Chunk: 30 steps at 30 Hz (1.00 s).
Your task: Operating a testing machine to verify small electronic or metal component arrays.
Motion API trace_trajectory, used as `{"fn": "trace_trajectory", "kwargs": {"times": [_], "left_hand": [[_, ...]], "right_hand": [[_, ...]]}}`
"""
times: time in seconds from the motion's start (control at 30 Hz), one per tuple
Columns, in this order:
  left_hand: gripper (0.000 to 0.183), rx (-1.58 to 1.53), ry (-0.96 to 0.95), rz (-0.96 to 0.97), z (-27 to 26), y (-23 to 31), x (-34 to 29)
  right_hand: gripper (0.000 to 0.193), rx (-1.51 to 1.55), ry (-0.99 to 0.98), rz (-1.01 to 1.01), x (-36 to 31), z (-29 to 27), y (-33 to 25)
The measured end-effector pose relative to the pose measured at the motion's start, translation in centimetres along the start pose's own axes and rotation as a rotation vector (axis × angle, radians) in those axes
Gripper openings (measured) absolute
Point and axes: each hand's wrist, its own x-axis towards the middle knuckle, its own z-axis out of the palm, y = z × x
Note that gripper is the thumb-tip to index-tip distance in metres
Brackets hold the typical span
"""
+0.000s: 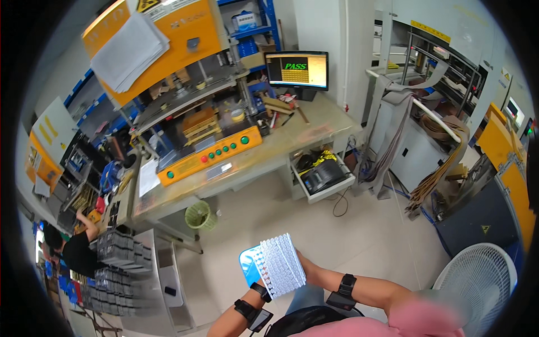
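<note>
In front of my body I hold a stack of white, ridged panels [282,265] with a row of round shapes along its left side. A glossy blue sheet or tray [249,266] shows beside the stack on the left; how the two are joined is hidden. My right hand [304,266] is closed against the stack's right edge. The left forearm [236,312] reaches up to the stack's lower left, where my left hand is mostly hidden by the panels and its grip does not show. Both wrists wear black straps with small boxes.
Ahead stands an orange press [210,154] with coloured buttons on a workbench [303,126], beside a monitor [296,70]. An open drawer [331,188] juts out below. A green basket [200,215], stacked grey parts [120,250], a white fan [477,275] and another person [78,253] surround me.
</note>
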Motion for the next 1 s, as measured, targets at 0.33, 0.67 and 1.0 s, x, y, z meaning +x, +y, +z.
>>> {"fn": "trace_trajectory", "kwargs": {"times": [0.33,0.67,1.0], "left_hand": [[0.066,0.026,-0.122,-0.025,6.7,10.6,20.0],[0.067,0.016,-0.157,-0.087,11.1,22.6,38.5],[0.069,-0.051,-0.074,-0.064,12.9,29.1,51.7]], "right_hand": [[0.057,0.013,-0.065,-0.187,7.3,-8.0,-18.6],[0.052,-0.030,-0.222,-0.374,16.9,-10.8,-38.3],[0.069,-0.289,-0.289,-0.446,26.1,-16.5,-51.4]]}}
